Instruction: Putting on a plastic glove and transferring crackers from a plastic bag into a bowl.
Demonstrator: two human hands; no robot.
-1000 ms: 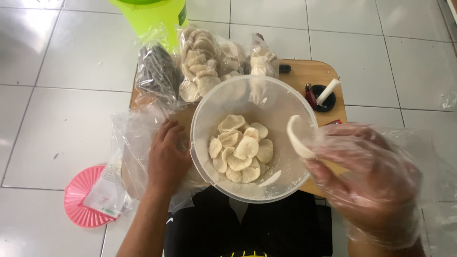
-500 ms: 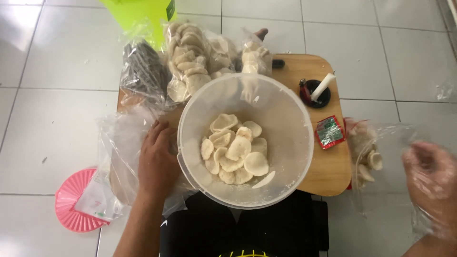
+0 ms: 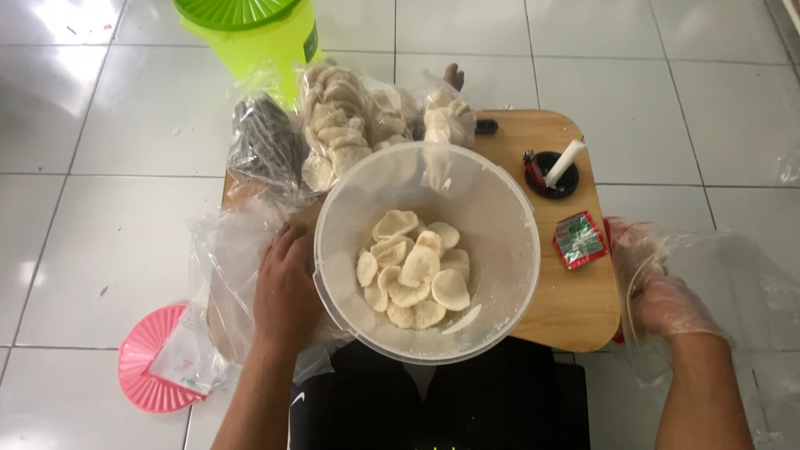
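Observation:
A clear round plastic tub (image 3: 504,212) stands on a small wooden table (image 3: 575,304) and holds several pale round crackers (image 3: 414,271). My left hand (image 3: 286,287) is bare and grips the tub's left side, lying over crumpled clear bags (image 3: 221,267). My right hand (image 3: 662,292) wears a thin clear plastic glove and is off the table's right edge, its fingers curled in a large clear plastic bag (image 3: 733,283). No cracker shows in that hand.
Filled bags of crackers (image 3: 342,125) and a dark bag (image 3: 265,142) sit behind the tub. A green lidded bucket (image 3: 250,33) stands at the back. A black dish with a white candle (image 3: 557,171) and a red sachet (image 3: 579,240) lie on the table. A pink lid (image 3: 146,362) is on the tiled floor.
My right hand held a cracker over the tub's right rim, then swung right and down off the table into the clear bag. My left hand stayed on the tub.

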